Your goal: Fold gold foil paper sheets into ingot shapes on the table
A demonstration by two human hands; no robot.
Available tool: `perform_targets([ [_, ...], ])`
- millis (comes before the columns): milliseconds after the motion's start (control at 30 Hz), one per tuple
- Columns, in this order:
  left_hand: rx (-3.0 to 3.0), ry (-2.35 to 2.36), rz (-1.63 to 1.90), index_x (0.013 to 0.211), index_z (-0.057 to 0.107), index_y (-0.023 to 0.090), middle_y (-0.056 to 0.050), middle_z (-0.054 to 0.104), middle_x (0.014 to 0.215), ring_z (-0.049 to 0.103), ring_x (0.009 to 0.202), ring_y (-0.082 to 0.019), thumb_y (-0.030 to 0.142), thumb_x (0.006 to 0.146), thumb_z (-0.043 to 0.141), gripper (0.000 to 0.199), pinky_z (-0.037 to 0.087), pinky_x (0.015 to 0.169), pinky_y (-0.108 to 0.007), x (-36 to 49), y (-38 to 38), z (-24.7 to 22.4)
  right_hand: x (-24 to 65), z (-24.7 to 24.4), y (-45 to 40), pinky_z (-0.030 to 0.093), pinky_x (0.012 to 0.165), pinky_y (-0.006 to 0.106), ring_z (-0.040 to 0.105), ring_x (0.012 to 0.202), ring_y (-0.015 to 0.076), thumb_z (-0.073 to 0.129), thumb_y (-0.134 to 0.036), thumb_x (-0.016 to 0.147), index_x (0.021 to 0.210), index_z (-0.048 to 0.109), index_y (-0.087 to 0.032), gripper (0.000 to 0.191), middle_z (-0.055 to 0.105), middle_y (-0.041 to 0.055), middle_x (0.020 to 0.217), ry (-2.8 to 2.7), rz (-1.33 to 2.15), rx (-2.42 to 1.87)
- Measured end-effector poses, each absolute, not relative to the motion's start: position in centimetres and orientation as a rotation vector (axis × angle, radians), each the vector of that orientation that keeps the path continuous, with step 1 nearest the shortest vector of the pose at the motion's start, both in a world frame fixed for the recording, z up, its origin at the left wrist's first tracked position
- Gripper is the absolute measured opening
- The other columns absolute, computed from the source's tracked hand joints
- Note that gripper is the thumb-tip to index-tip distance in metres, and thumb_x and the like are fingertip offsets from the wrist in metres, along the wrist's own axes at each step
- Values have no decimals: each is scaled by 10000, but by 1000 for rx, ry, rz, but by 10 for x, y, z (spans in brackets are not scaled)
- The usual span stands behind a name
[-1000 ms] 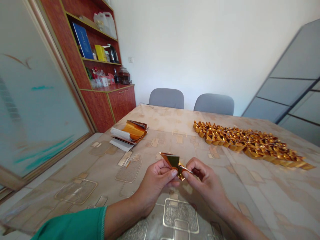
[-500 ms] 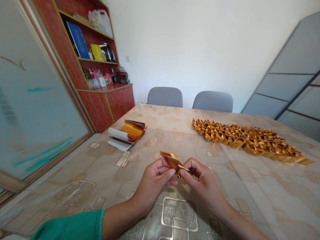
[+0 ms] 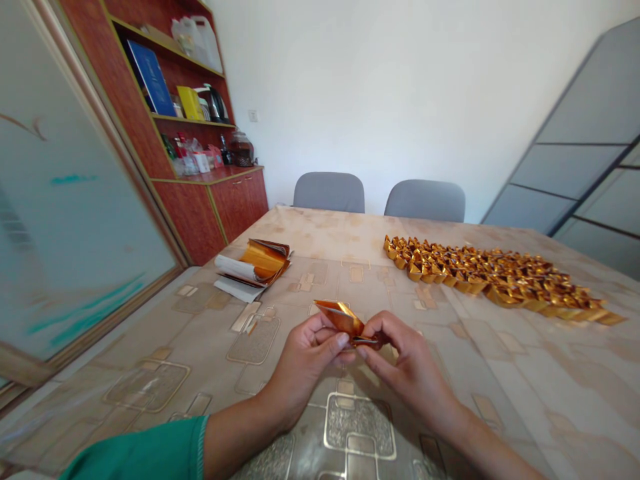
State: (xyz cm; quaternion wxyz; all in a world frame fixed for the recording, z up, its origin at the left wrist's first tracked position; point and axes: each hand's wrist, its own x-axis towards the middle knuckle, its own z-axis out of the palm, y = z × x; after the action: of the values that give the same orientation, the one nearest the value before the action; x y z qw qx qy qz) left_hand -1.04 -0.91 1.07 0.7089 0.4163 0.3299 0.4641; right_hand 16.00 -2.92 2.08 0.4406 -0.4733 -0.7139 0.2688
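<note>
Pinching a folded gold paper (image 3: 343, 318) between thumb and fingers, the left hand (image 3: 313, 353) is held above the patterned table (image 3: 280, 400). The paper's other end is pinched by the right hand (image 3: 405, 357). Gold folded pieces (image 3: 490, 277) are grouped farther right; a loose paper stack (image 3: 260, 263) is placed farther left.

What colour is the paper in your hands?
The paper is shiny gold, best seen in the head view.
</note>
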Motion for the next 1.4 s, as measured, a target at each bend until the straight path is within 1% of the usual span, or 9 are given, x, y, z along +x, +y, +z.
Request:
perform_targets([
  [133, 953, 733, 1021, 945, 702, 151, -51, 737, 902, 664, 779, -128, 276, 743, 808, 260, 536, 697, -207, -10, -9, 12, 160, 20, -29, 394, 614, 271, 527, 671, 159, 634, -193, 815, 724, 556, -211, 121, 584, -5, 716, -1715, 684, -1208],
  [267, 902, 768, 1039, 894, 698, 150, -20, 705, 820, 639, 729, -113, 305, 735, 811, 249, 539, 688, -215, -10, -10, 12, 161, 18, -27, 370, 586, 264, 494, 652, 154, 590, -322, 878, 729, 582, -199, 194, 556, -6, 688, -1623, 851, -1194],
  [367, 907, 785, 1061, 879, 695, 151, -24, 702, 827, 636, 737, -119, 310, 727, 813, 250, 545, 694, -226, -10, -10, 12, 161, 15, -26, 365, 579, 261, 475, 646, 152, 577, -378, 889, 707, 577, -197, 257, 532, -11, 672, -1548, 903, -1183],
  [567, 1021, 809, 1069, 836, 689, 142, -46, 712, 832, 653, 745, -154, 334, 709, 811, 261, 553, 683, -257, -8, -10, 13, 157, 12, -25, 354, 545, 253, 463, 588, 140, 655, -305, 786, 692, 566, -203, 165, 549, -21, 633, -1525, 801, -1259],
  [767, 1023, 804, 1037, 835, 689, 145, -26, 695, 801, 648, 726, -146, 324, 716, 805, 244, 542, 666, -249, -8, -10, 10, 156, 15, -26, 315, 514, 245, 434, 550, 131, 673, -291, 764, 645, 550, -207, 191, 522, -33, 587, -1576, 727, -1312],
  [900, 947, 799, 999, 866, 694, 137, -34, 701, 804, 647, 707, -140, 327, 689, 834, 295, 527, 645, -233, -7, -11, 9, 158, 16, -26, 296, 508, 242, 414, 537, 122, 721, -283, 748, 606, 529, -210, 249, 506, -41, 568, -1629, 660, -1297],
  [967, 880, 802, 983, 880, 695, 131, -40, 708, 808, 649, 702, -131, 321, 677, 847, 317, 523, 648, -221, -7, -11, 9, 158, 16, -26, 304, 517, 243, 424, 551, 124, 723, -282, 761, 618, 543, -207, 241, 515, -37, 585, -1651, 674, -1280],
  [1133, 763, 776, 987, 891, 702, 125, -44, 721, 845, 654, 710, -110, 300, 656, 870, 339, 540, 700, -222, -8, -9, 11, 159, 12, -26, 378, 578, 256, 489, 635, 142, 623, -346, 873, 750, 587, -202, 192, 567, -15, 688, -1574, 905, -1177],
  [1400, 740, 804, 970, 909, 699, 114, -59, 731, 850, 664, 709, -115, 293, 632, 887, 380, 553, 693, -228, -6, -8, 6, 156, 10, -24, 348, 556, 252, 465, 610, 140, 635, -286, 846, 682, 556, -205, 199, 548, -18, 639, -1571, 773, -1279],
])
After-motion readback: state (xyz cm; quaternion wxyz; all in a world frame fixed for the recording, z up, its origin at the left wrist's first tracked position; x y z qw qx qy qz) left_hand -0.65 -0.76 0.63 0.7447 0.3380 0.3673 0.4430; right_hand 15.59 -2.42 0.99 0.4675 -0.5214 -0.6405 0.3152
